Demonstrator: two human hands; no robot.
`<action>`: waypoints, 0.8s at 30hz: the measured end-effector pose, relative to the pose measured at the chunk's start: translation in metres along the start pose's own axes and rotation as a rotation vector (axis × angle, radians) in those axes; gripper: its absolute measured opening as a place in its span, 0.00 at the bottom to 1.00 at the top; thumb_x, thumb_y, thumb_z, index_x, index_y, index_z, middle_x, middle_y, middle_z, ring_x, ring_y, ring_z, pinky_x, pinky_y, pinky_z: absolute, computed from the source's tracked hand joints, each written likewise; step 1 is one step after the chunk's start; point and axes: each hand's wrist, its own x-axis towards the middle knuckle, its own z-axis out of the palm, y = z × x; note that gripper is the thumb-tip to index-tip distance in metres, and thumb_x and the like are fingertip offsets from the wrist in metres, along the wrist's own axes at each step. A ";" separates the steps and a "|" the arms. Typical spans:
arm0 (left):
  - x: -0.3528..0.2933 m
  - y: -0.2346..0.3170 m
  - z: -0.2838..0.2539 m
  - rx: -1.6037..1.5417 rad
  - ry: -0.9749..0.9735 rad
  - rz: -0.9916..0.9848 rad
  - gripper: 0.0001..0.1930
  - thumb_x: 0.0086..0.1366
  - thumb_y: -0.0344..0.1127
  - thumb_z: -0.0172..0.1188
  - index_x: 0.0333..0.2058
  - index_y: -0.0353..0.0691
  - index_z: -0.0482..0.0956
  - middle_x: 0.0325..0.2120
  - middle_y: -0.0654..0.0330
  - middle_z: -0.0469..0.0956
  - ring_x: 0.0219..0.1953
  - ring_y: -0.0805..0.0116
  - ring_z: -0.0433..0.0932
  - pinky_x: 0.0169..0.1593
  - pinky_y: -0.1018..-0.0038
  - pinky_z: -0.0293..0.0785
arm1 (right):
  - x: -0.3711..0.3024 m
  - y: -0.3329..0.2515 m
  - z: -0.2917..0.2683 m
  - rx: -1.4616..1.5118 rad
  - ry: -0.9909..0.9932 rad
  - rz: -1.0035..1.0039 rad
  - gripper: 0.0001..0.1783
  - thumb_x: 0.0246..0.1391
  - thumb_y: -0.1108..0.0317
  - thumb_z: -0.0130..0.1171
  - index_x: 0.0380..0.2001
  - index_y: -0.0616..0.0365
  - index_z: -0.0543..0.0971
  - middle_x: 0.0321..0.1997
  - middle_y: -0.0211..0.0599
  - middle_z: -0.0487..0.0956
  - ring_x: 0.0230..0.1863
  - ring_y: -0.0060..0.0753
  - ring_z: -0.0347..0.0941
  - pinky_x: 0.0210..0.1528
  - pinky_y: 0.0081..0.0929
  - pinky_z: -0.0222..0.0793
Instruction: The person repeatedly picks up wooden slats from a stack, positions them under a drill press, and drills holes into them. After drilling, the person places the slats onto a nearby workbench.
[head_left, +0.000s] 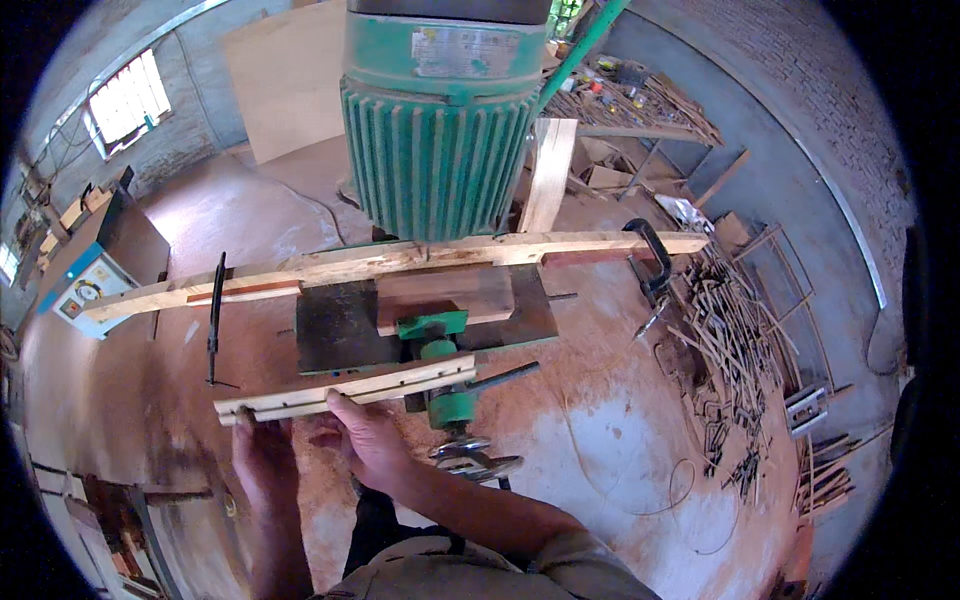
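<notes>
A pale wooden strip (300,395) with several small dark holes and a dark lengthwise line is held in front of me, slightly raised at its right end. My left hand (266,462) grips it near its left end, the fingertips at its lower edge. Around its middle, my right hand (372,440) holds it with the thumb on the near edge; the other fingers are partly hidden. Just beyond the strip is a green vise (434,326) on a machine, facing a reddish wood block (445,296). The strip's right end overlaps the vise's screw housing in view.
A green ribbed motor (440,150) looms above a long wooden beam (400,262), with a clamp (214,315) at left and a C-clamp (656,262) at right. A dark lever (505,376) and handwheel (475,462) stick out nearby. Clamps and rods (725,350) pile up at right.
</notes>
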 end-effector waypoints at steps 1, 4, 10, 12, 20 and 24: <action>0.009 0.004 0.002 0.043 -0.028 0.005 0.17 0.66 0.45 0.53 0.48 0.43 0.73 0.45 0.63 0.77 0.50 0.68 0.73 0.53 0.70 0.67 | -0.004 -0.009 -0.004 -0.013 -0.016 0.001 0.16 0.62 0.60 0.51 0.50 0.54 0.71 0.44 0.33 0.78 0.42 0.29 0.76 0.40 0.29 0.73; 0.045 0.019 -0.012 0.073 -0.094 0.064 0.15 0.66 0.44 0.53 0.46 0.43 0.74 0.41 0.64 0.77 0.45 0.68 0.75 0.51 0.69 0.69 | -0.046 -0.064 -0.015 -0.244 -0.102 0.078 0.19 0.63 0.60 0.50 0.53 0.58 0.67 0.47 0.36 0.77 0.43 0.30 0.76 0.40 0.28 0.73; 0.154 0.006 -0.038 0.086 0.114 0.079 0.13 0.66 0.40 0.54 0.45 0.41 0.74 0.39 0.62 0.77 0.41 0.70 0.77 0.49 0.71 0.73 | -0.042 -0.190 -0.111 -0.949 0.225 -0.591 0.22 0.52 0.76 0.61 0.50 0.56 0.69 0.45 0.33 0.75 0.43 0.25 0.73 0.44 0.23 0.72; 0.180 -0.008 -0.031 0.104 0.107 0.091 0.12 0.66 0.39 0.54 0.45 0.40 0.74 0.38 0.62 0.78 0.41 0.70 0.77 0.48 0.71 0.74 | -0.037 -0.220 -0.138 -1.229 0.319 -0.592 0.24 0.51 0.73 0.62 0.51 0.57 0.68 0.47 0.38 0.75 0.43 0.32 0.74 0.46 0.27 0.72; 0.252 -0.026 -0.028 0.220 0.153 0.031 0.10 0.65 0.38 0.55 0.40 0.39 0.76 0.32 0.62 0.78 0.34 0.70 0.78 0.38 0.73 0.75 | 0.052 -0.253 -0.189 -2.168 0.311 -0.475 0.46 0.39 0.61 0.71 0.61 0.56 0.60 0.64 0.51 0.58 0.65 0.57 0.52 0.64 0.48 0.55; 0.279 -0.035 -0.050 0.247 0.191 -0.019 0.09 0.64 0.38 0.57 0.35 0.39 0.77 0.27 0.62 0.78 0.28 0.69 0.77 0.33 0.72 0.75 | 0.090 -0.256 -0.188 -2.276 0.061 -0.536 0.51 0.30 0.61 0.74 0.61 0.55 0.62 0.64 0.50 0.59 0.64 0.59 0.53 0.65 0.50 0.54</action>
